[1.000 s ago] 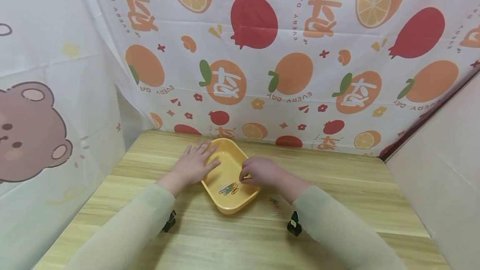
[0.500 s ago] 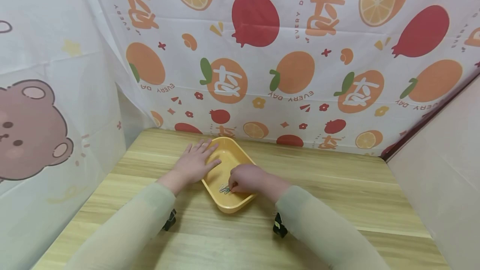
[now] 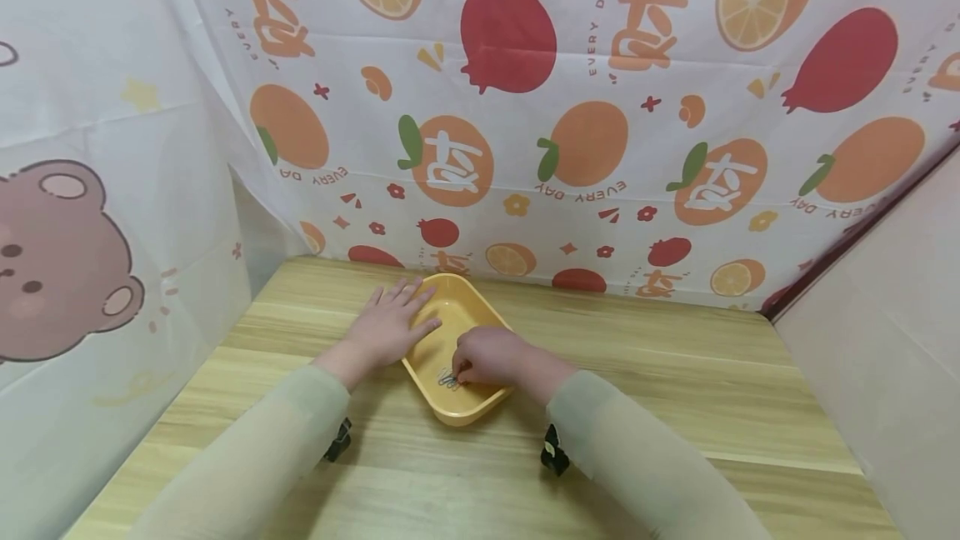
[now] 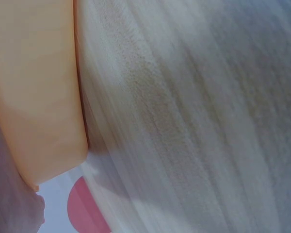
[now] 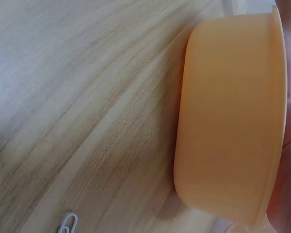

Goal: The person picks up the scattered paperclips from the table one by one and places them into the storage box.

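A yellow plastic tray [image 3: 453,317] stands slantwise on the wooden table, with a small pile of coloured paper clips [image 3: 447,379] on its floor near the front. Fingers spread, my left hand [image 3: 384,328] rests over the tray's left rim. My right hand [image 3: 495,355] reaches in over the right rim, thumb and fingertips pinching at a paper clip in the pile; the fingers hide most of it. Both wrist views show the tray's outer wall [image 4: 36,92], with part of my right hand [image 5: 288,189] beyond the rim in the right one.
On the table to the right of the tray lies a white paper clip [image 5: 68,223], cut off by the right wrist view's lower edge. A fruit-print cloth [image 3: 510,148] hangs behind the table [image 3: 675,373], and a bear-print cloth [image 3: 60,265] at the left.
My right hand has moved left and down from the tray's right side onto the paper clip pile, covering part of it. The left hand and the tray stay put.
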Available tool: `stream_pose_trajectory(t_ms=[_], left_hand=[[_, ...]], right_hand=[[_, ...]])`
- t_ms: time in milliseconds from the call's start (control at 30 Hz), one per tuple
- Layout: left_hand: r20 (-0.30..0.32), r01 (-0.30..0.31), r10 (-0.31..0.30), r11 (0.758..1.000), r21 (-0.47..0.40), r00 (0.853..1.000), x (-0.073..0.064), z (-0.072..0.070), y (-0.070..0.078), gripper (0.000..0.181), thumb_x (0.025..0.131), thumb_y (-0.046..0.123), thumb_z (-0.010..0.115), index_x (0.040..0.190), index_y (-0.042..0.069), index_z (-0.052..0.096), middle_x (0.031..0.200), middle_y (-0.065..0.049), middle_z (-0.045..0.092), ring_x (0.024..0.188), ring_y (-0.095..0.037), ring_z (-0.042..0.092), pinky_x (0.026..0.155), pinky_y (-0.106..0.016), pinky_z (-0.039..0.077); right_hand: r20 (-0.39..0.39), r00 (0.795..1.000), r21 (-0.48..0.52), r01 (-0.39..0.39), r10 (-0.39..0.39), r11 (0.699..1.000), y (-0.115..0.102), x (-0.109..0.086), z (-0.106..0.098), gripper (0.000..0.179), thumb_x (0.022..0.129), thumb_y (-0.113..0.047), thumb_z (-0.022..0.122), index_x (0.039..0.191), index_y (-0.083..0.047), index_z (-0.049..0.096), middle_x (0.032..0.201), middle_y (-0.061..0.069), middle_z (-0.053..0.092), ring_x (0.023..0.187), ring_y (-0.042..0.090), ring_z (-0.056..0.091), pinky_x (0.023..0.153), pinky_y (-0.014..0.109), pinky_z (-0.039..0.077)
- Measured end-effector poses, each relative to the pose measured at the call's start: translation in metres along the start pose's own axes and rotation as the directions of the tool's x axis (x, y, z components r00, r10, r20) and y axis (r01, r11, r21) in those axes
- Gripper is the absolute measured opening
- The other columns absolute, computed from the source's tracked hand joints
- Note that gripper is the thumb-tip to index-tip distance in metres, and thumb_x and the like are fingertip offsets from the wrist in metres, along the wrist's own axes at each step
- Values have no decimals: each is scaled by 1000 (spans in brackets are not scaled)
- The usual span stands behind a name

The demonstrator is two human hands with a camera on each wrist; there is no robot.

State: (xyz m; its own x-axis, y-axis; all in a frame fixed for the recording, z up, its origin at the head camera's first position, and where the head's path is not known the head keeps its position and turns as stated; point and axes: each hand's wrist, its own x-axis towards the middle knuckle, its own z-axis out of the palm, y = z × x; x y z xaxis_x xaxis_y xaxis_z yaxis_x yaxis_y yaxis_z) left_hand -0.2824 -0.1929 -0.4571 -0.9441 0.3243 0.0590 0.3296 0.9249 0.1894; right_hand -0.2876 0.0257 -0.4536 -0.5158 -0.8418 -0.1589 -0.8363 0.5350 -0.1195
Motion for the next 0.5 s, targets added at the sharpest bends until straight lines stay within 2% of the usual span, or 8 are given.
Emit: stream_pose_trajectory(t_ms=[367,500], left_hand=[[28,8,-8,1000,0,1000,1,-1,0,69,102,59,36,159,22,25,165,-10,17,151,-35,12,119,-60,4],[19,4,-4,1000,3,1000,2,-1,0,68,103,57,37,159,21,26,164,-10,19,150,-36,14,118,-62,7]], right_hand=[[-32,999,84,-25,28,996,2,-6,-6,9,90,-31,75,96,-26,80,83,-15,60,72,1,53,70,17,46],[-56,997,92,-45,51,995,1,-12,-13,12,91,-29,73,101,-26,80,89,-14,63,79,2,56,75,20,48]])
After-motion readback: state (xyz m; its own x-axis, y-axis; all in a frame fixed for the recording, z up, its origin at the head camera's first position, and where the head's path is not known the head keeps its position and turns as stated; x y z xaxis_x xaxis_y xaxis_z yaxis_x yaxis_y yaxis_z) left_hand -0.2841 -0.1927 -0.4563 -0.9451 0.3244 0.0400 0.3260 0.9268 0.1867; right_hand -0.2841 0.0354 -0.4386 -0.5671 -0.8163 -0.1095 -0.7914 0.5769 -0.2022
